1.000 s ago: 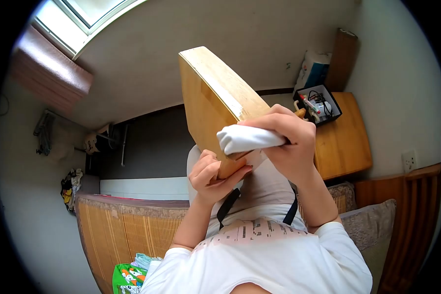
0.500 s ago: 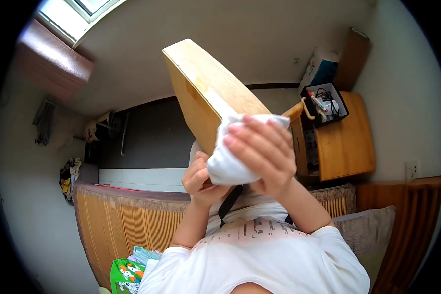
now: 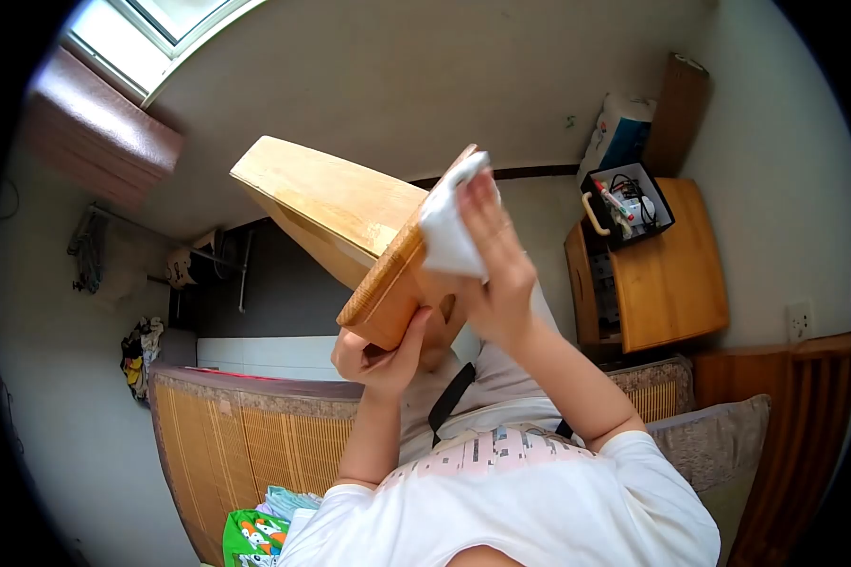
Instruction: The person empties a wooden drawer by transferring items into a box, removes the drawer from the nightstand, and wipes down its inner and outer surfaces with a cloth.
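A wooden drawer (image 3: 336,194) is held up in front of me, its rounded front panel (image 3: 397,293) turned toward my body. My left hand (image 3: 378,357) grips the lower left end of that panel, thumb on the face and fingers curled beneath it. Against the panel's upper right end lies a folded white cloth (image 3: 454,227). My right hand (image 3: 494,260) holds the cloth there, fingers pressed over it and slightly blurred. The cloth hides part of the panel's edge.
At the right stands a wooden nightstand (image 3: 671,274) with an open front, carrying a black box (image 3: 667,213) of cables and pens. A bamboo-matted bed (image 3: 255,425) is under me, with a green bag (image 3: 246,539) at the left. A pink curtain (image 3: 104,123) hangs by the window.
The drawer has tilted and swung left, bringing its front panel into view. My right hand and the cloth have moved up along the panel; my left hand shifted slightly down and left.
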Demonstrator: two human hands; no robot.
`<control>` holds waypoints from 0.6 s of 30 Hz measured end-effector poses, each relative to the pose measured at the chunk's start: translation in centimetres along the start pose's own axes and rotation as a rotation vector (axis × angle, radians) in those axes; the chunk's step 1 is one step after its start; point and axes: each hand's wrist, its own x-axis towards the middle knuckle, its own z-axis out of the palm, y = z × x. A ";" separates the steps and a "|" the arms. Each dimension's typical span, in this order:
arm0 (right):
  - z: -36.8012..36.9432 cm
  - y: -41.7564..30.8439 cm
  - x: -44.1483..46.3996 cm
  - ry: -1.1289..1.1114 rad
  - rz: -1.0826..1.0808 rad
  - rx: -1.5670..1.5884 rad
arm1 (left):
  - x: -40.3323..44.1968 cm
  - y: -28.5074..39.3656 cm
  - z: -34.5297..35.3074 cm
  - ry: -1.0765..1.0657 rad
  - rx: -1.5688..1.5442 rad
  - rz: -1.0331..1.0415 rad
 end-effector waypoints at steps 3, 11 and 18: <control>1.6 -1.8 -1.7 -0.269 -0.315 0.072 | 1.3 -0.3 -0.8 0.053 0.110 0.027; 0.4 4.5 -1.4 0.079 0.553 0.338 | 1.9 2.3 -0.1 0.216 -0.179 -0.065; -1.0 1.9 8.4 -0.003 0.160 -0.095 | 1.0 1.7 0.1 0.274 -0.180 -0.138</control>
